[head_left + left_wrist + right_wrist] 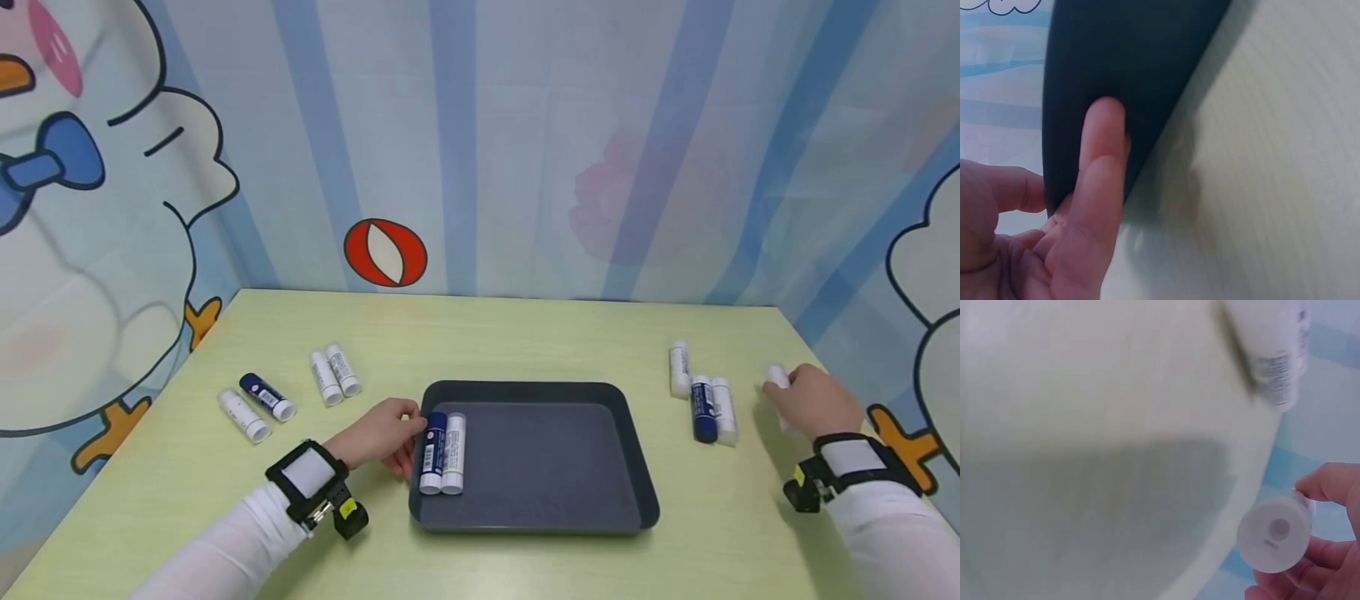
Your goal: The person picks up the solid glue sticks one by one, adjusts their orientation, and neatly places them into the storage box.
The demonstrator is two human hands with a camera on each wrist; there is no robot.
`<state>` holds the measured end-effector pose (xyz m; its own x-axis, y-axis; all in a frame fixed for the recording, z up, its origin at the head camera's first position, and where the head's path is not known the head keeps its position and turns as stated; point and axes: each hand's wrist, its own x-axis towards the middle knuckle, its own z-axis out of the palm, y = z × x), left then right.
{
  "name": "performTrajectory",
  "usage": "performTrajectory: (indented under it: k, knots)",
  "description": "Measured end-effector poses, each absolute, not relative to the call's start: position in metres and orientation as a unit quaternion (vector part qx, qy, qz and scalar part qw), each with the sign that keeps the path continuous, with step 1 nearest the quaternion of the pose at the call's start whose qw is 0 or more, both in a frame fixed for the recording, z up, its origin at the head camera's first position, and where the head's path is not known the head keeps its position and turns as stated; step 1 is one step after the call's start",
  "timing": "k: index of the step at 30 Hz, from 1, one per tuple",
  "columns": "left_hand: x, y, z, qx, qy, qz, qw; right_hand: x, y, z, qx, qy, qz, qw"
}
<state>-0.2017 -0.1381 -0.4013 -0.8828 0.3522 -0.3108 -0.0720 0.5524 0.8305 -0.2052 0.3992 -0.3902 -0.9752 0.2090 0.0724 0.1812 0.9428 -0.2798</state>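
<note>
My left hand [382, 433] holds the left rim of a dark grey tray [547, 467]. In the left wrist view its thumb is at the rim and the fingers lie along the outer wall. Inside the tray at its left end, a dark blue glue stick [433, 450] and a white glue stick [454, 450] lie side by side. Over at the table's right edge, my right hand [821, 404] grips another white glue stick [777, 376]. The right wrist view shows this stick's round white end [1266, 540] facing the camera; the fingers cover part of its body.
Left of the tray lie a white stick [243, 415], a dark blue one [267, 397] and a white pair [335, 375]. Between tray and right hand are a white stick [679, 369], a blue one [703, 408] and another white one [724, 411]. A printed curtain [510, 167] backs the table.
</note>
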Motion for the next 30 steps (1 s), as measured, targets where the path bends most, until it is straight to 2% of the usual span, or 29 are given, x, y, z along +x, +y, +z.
performTrajectory:
  k: [9,16,30]
  knots:
    - [-0.202,-0.138,-0.401,0.083,0.851,0.467,0.226,-0.21,0.376,-0.365,-0.077,-0.985,0.139,0.067]
    - [-0.2,-0.138,-0.4,0.085,0.849,0.469,0.226,-0.211,0.343,-0.345,-0.021,-0.985,0.148,0.089]
    - [-0.201,-0.138,-0.4,0.083,0.851,0.466,0.227,-0.206,0.276,-0.314,0.058,-0.983,0.156,0.081]
